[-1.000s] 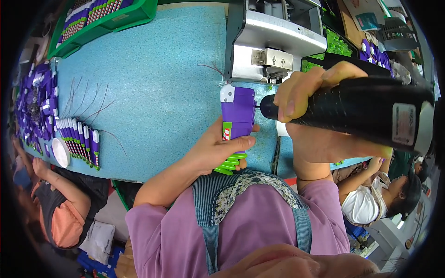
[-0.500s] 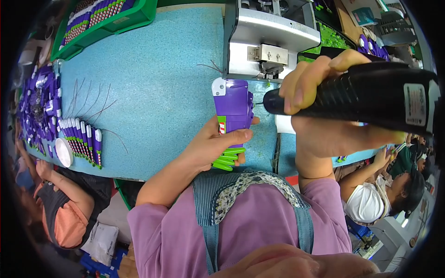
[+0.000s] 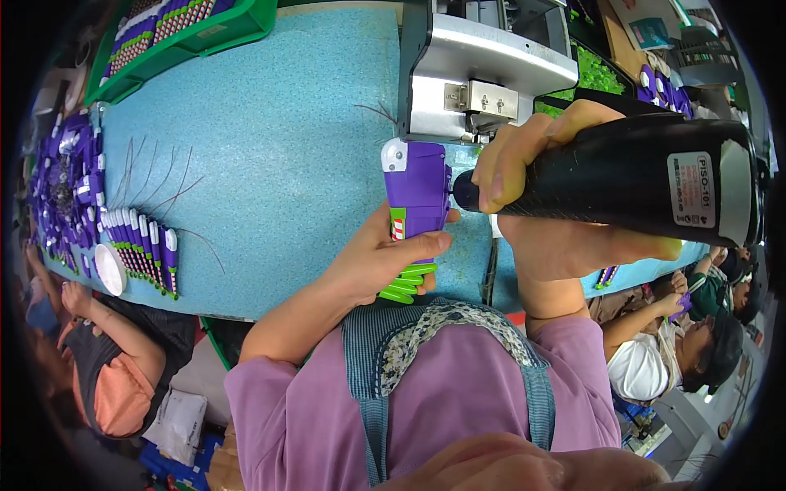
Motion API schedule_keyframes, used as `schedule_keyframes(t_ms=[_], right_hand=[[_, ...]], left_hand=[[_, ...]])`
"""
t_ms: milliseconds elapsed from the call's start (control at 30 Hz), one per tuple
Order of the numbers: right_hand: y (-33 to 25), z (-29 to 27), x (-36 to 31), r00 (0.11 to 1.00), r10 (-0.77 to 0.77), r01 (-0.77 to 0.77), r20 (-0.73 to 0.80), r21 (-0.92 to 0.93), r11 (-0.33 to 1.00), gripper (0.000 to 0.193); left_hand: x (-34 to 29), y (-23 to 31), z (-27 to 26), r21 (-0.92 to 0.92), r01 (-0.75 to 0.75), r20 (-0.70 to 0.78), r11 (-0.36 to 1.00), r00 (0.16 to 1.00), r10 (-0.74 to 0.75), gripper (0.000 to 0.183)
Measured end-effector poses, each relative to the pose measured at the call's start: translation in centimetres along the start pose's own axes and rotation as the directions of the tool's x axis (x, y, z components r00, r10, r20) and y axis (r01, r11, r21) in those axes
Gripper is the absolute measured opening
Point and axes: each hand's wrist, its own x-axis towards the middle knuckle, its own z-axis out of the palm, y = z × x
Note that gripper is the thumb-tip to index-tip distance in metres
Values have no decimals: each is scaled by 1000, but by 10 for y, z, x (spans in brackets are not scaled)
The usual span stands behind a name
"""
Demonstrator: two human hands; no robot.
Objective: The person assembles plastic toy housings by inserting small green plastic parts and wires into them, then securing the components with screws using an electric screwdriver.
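Note:
In my left hand point(image 3: 401, 250) is a purple, white and green plastic toy arm point(image 3: 416, 188), its bright green fingers pointing toward me. My thumb lies across its front while the other fingers curl behind it. My right hand point(image 3: 532, 196) wraps round a black electric screwdriver point(image 3: 630, 172), held roughly level. The driver's narrow nose meets the right side of the purple part, near its raised edge. How deep the tip sits there cannot be made out.
A metal fixture point(image 3: 491, 57) stands just beyond the toy arm. Rows of similar parts lie at the left beside a white cup point(image 3: 110, 269) and a purple heap point(image 3: 65, 184). A green crate point(image 3: 196, 45) is at the back left. Co-workers sit on both sides.
The screwdriver has moved left, closing the gap between its nose and the purple part. The toy arm has shifted slightly right. Both hands keep their hold.

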Motion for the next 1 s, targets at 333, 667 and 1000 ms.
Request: schedule_keyframes(t_ms=[333,667,1000], right_hand=[[-19,-14,47,875,-434,440,213,22,898,105],[-11,4,4,990,-124,125,66,-19,992,103],[9,10,-10,998,7,-3,-59,73,997,102]], left_hand=[[-1,2,5,-7,-57,-11,998,998,57,43],[-3,0,1,-31,-44,-39,999,998,43,42],[-3,-4,-4,-32,-69,-26,997,997,68,39]])
